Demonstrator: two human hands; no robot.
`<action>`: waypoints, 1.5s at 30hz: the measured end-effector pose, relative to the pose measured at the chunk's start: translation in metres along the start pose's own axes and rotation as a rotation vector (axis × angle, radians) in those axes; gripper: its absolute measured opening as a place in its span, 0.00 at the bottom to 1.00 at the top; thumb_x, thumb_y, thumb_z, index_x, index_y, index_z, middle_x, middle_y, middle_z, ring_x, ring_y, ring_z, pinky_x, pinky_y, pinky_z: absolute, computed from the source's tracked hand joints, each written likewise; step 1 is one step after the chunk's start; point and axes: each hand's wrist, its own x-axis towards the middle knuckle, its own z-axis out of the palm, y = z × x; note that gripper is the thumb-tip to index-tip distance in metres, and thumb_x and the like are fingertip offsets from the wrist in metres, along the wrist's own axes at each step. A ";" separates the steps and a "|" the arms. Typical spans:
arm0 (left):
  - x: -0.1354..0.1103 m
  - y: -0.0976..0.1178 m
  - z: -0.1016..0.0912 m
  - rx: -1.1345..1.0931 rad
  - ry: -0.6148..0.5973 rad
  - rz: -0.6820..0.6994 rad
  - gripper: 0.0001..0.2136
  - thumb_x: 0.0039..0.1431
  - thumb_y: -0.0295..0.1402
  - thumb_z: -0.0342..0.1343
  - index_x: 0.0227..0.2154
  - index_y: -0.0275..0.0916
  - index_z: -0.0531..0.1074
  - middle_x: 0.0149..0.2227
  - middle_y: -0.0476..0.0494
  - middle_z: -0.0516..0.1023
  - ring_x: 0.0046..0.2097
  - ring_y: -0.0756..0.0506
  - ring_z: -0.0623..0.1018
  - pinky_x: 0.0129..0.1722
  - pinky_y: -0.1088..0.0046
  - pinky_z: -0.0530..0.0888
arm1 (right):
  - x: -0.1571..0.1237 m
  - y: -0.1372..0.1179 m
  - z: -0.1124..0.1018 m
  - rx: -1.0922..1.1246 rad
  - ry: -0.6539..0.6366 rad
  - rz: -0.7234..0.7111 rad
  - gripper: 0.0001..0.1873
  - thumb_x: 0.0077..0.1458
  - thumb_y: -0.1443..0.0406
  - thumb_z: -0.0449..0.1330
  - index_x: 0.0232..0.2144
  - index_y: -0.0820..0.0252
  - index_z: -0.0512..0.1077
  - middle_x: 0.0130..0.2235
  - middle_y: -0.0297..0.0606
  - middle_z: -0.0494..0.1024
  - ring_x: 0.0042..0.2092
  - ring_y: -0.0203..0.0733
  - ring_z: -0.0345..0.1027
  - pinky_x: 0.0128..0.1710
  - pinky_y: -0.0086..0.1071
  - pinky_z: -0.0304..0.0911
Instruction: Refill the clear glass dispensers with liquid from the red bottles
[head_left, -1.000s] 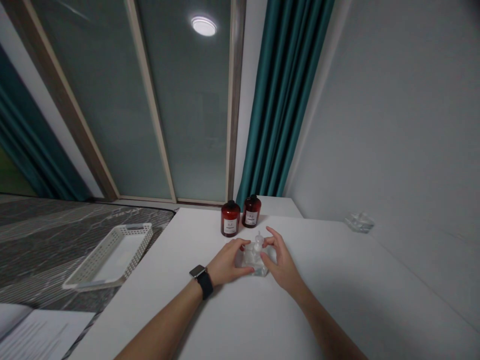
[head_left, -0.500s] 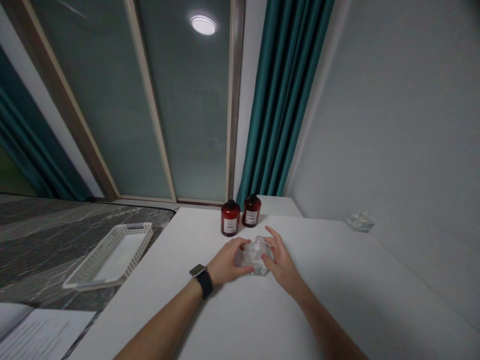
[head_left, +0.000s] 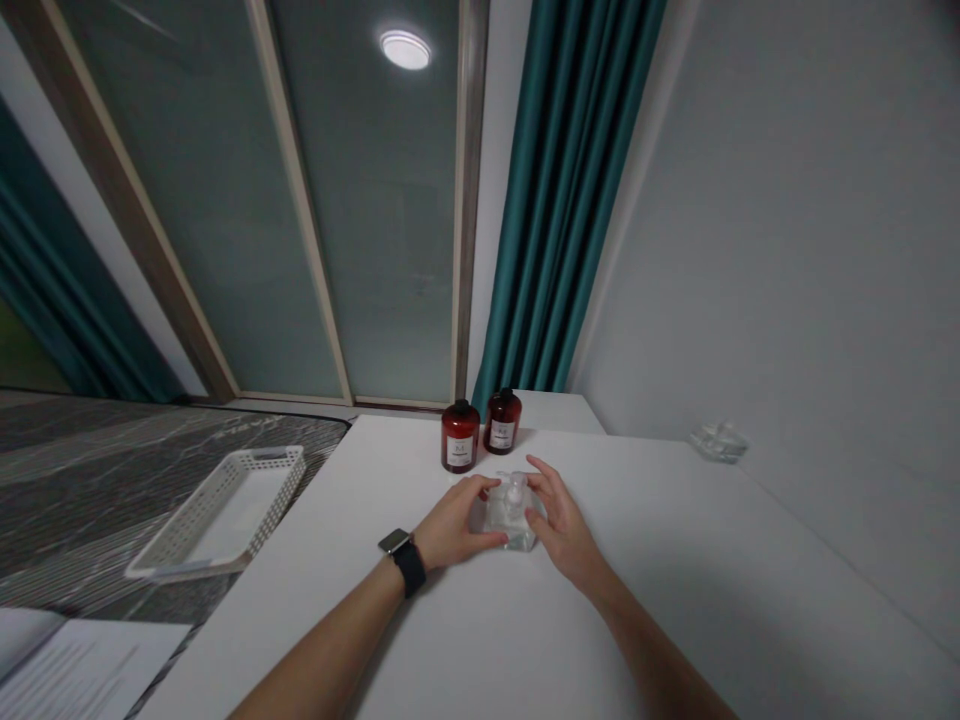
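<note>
A squat clear bottle (head_left: 510,528) with a see-through knob-like top (head_left: 516,490) stands on the white table between my hands. My left hand (head_left: 459,522), wearing a black watch on its wrist, grips the left side of the bottle, thumb in front and fingers behind. My right hand (head_left: 559,525) is at the right side, thumb and fingers curled about the top with the index finger raised. Two dark red bottles, a nearer one (head_left: 460,440) and a farther one (head_left: 502,422), stand upright just beyond, with white labels and black caps.
A small clear glass-like object (head_left: 718,443) lies at the table's far right by the wall. Left of the white table (head_left: 450,640), a white perforated basket (head_left: 150,565) rests on a grey patterned surface, with an open book (head_left: 97,665) nearer me.
The bottle's top has turned a little; its small projection now points left. My right fingers have shifted slightly left, while my left hand stays in place.
</note>
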 end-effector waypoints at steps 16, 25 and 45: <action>0.000 -0.003 0.001 0.007 -0.002 0.003 0.29 0.49 0.34 0.69 0.53 0.39 0.65 0.50 0.37 0.74 0.49 0.38 0.75 0.51 0.57 0.72 | 0.000 0.000 -0.001 -0.006 0.000 -0.007 0.30 0.59 0.64 0.55 0.62 0.50 0.54 0.50 0.42 0.72 0.55 0.47 0.68 0.58 0.46 0.61; 0.000 -0.001 0.000 -0.006 -0.008 0.000 0.28 0.49 0.33 0.69 0.53 0.38 0.66 0.51 0.37 0.74 0.49 0.38 0.74 0.51 0.57 0.71 | 0.000 -0.006 0.000 -0.001 -0.007 0.022 0.30 0.58 0.65 0.56 0.61 0.52 0.55 0.49 0.43 0.72 0.54 0.47 0.68 0.58 0.46 0.61; 0.000 -0.003 0.002 -0.005 -0.018 0.004 0.29 0.50 0.33 0.68 0.54 0.38 0.65 0.52 0.37 0.73 0.50 0.38 0.74 0.52 0.58 0.71 | 0.001 0.005 0.005 0.060 -0.005 0.095 0.29 0.61 0.61 0.57 0.63 0.51 0.56 0.51 0.42 0.74 0.56 0.47 0.67 0.60 0.46 0.57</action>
